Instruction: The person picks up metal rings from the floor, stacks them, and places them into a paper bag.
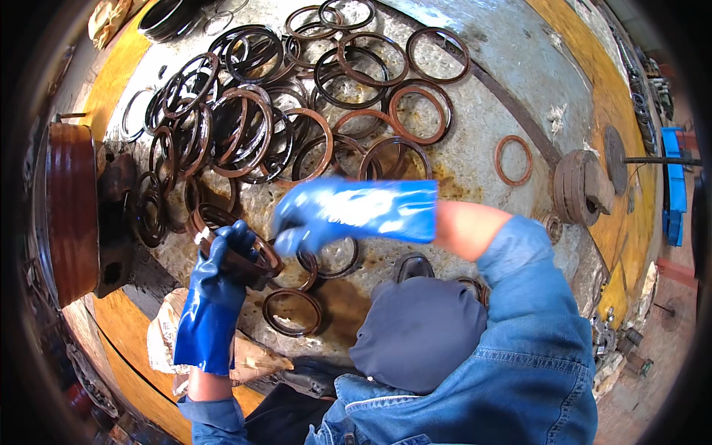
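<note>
Both my hands wear shiny blue rubber gloves. At the left, my left hand (216,280) is closed round a few stacked brown seal rings (271,261), its fingers wrapped over their near left side. My right hand (319,213) reaches across from the right, just beside and above those rings. It is smeared by motion, so its fingers and any contact with the rings cannot be made out. Below them a single brown ring (318,315) lies flat on the oily surface. More oily brown and black rings (256,133) lie in an overlapping heap beyond my hands.
A lone brown ring (529,159) lies right of the heap, near a rusty round metal piece (571,187). A rust-brown drum (70,215) stands at the left. Crumpled paper (167,330) is beside my left forearm. My bent knee (423,334) rises at lower centre.
</note>
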{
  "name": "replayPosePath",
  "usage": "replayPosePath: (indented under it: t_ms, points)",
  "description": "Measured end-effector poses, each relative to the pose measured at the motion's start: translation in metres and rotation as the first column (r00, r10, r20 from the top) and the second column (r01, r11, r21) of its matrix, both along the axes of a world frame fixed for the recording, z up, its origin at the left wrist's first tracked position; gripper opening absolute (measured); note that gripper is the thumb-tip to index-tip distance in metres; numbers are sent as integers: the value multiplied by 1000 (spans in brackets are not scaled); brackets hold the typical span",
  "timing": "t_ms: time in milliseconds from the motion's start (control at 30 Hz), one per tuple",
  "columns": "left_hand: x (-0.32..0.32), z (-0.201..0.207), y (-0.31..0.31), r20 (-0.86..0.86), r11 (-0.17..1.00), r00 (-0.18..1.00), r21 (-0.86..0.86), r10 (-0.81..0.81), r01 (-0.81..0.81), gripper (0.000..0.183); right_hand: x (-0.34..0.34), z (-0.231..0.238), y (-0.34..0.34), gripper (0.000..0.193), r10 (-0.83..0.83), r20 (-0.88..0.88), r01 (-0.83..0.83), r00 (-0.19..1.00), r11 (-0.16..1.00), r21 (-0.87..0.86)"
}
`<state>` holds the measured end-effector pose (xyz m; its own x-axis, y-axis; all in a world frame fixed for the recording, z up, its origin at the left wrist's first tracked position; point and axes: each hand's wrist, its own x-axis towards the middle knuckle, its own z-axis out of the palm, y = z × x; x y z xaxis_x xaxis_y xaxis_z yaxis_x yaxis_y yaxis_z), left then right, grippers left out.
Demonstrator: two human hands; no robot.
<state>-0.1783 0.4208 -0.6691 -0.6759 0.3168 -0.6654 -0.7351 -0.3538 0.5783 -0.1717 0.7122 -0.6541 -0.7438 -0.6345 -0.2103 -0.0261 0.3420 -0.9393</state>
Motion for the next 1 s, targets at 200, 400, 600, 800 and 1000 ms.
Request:
replayPosePath:
  t_ms: [200,400,600,800,1000]
  points:
    - [-12,-8,-41,-34,997,997,19,-70,70,44,21,-70,162,33,-676,-174,585,716,446,677]
    - [-20,-13,-58,31,987,991,97,-134,130,47,-17,-131,302,28,-400,-579,536,711,-226,813]
    - [-12,-26,-40,93,996,996,-89,-15,23,45,-39,-171,378,34,236,-442,489,866,-212,846]
    - [-5,-24,-90,-95,988,985,43,-144,149,31,-56,-157,306,27,-143,-306,271,941,-225,936]
    - [-20,-44,-97,-89,997,993,23,-73,75,38,35,-171,414,43,-548,-490,645,678,124,754]
